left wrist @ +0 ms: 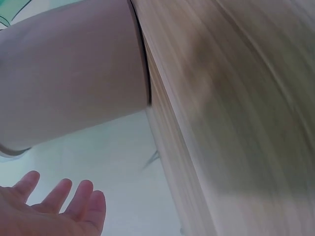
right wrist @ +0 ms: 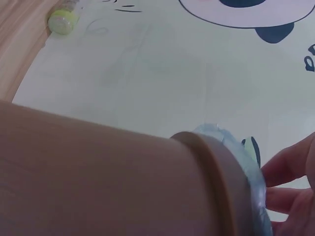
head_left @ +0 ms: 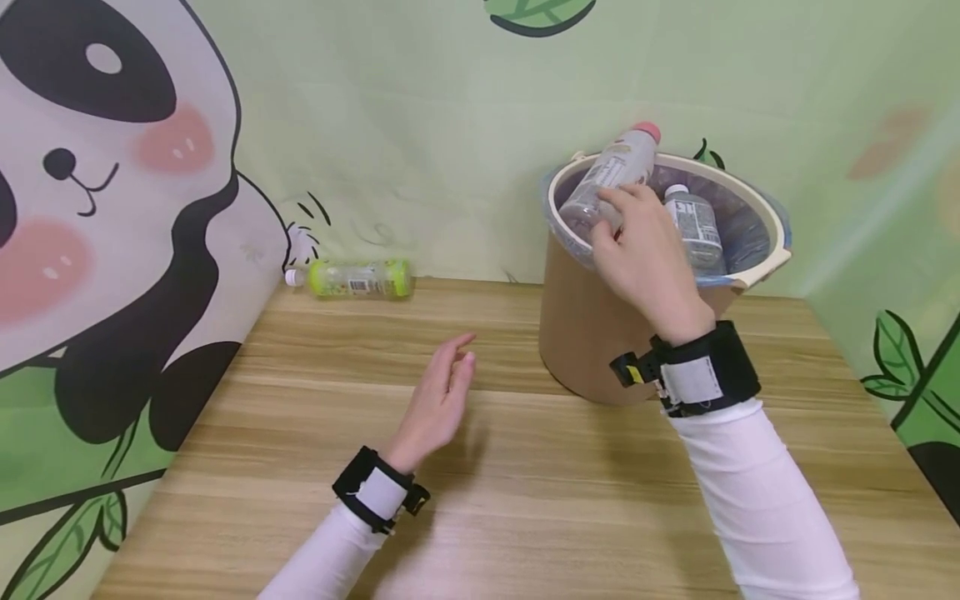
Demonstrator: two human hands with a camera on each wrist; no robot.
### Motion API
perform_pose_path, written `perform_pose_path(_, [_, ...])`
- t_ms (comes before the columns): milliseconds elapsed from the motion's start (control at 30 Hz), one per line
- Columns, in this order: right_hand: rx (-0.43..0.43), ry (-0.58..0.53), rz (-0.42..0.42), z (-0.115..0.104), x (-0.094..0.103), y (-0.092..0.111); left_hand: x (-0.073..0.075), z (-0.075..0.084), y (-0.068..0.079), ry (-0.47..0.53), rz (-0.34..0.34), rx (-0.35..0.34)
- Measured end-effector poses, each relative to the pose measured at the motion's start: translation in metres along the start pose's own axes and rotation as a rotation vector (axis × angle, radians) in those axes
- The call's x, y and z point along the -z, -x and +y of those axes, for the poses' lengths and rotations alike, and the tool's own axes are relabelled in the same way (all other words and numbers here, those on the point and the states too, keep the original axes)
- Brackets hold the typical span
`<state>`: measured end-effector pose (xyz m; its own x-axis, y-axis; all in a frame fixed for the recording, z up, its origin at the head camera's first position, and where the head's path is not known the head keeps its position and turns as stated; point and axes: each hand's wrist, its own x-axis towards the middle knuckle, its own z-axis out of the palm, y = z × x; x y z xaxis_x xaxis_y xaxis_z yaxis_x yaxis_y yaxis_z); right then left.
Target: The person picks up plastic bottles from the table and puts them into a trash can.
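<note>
My right hand [head_left: 645,250] is over the near rim of a tan bin [head_left: 592,325], fingers bent and apart. Its fingertips overlap the lower part of a clear labelled bottle with a pink cap [head_left: 621,162]; whether they touch it is unclear. That bottle leans in the bin's mouth, its cap above the far rim. Beside it in the bin stands a clear bottle with a white cap [head_left: 696,225]. Low over the table, my left hand [head_left: 435,408] holds nothing, its fingers extended. In the right wrist view, my right fingers [right wrist: 290,172] show beside the bin's lined rim.
A green-labelled bottle with a white cap [head_left: 360,279] lies on its side at the table's back left. A thin bluish liner [head_left: 776,208] hangs over the bin's rim. Printed panda cloth [head_left: 420,125] backs the wooden table [head_left: 525,492].
</note>
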<state>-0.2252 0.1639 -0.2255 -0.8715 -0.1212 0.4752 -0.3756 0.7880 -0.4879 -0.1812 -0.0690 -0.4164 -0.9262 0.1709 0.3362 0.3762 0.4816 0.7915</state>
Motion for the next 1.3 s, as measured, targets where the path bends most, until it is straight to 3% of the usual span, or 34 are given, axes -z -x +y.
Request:
perform_pose_path(167, [0.114, -0.176, 0.192, -0.006, -0.009, 0.012, 0.01, -0.007, -0.005, -0.07, 0.019, -0.04])
perform_pose_path(300, [0.219, -0.329, 0.314, -0.01, -0.02, 0.026, 0.019, -0.019, -0.011, -0.167, 0.046, -0.117])
perform_pose_path(400, [0.267, -0.45, 0.355, -0.013, -0.031, 0.039, 0.027, -0.029, -0.015, -0.241, 0.067, -0.171])
perform_pose_path(533, [0.263, -0.597, 0.354, -0.014, -0.052, 0.056, 0.037, -0.041, -0.018, -0.347, 0.077, -0.231])
perform_pose_path(700, [0.099, -0.782, 0.284, -0.01, -0.084, 0.076, 0.047, -0.056, -0.022, -0.487, 0.052, -0.265])
perform_pose_path(1000, [-0.423, -1.217, 0.083, 0.001, -0.133, 0.102, 0.061, -0.076, -0.026, -0.678, -0.045, -0.233])
perform_pose_path(1133, [-0.529, -1.262, 0.049, 0.004, -0.148, 0.108, 0.065, -0.081, -0.026, -0.717, -0.072, -0.218])
perform_pose_path(1300, [-0.586, -1.3, 0.018, 0.004, -0.157, 0.114, 0.069, -0.086, -0.028, -0.755, -0.104, -0.213])
